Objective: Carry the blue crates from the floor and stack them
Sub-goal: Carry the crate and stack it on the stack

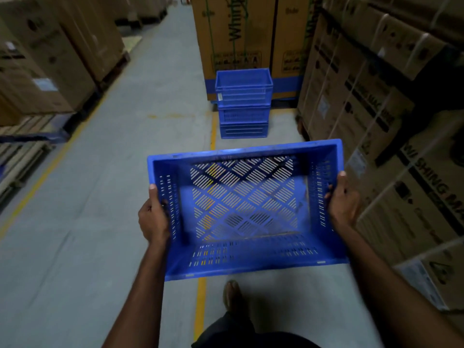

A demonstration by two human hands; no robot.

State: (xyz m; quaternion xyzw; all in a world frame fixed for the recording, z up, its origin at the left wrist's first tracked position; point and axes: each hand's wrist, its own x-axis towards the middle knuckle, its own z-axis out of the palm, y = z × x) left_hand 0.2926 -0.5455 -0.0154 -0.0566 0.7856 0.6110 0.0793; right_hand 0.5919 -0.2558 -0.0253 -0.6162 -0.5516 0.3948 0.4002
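Observation:
An empty blue crate (247, 209) with a slotted bottom and slotted walls is held up in front of me, above the floor. My left hand (153, 217) grips its left wall and my right hand (342, 200) grips its right wall, thumbs over the rim. Ahead of it on the floor stands a stack of three blue crates (243, 104), against tall cardboard boxes. The carried crate is still some way short of the stack.
Cardboard appliance boxes (391, 126) line the right side close to my right arm. More boxes on wooden pallets (30, 136) stand on the left. A grey concrete aisle with yellow floor lines (200, 305) runs forward. My foot (233, 295) shows below the crate.

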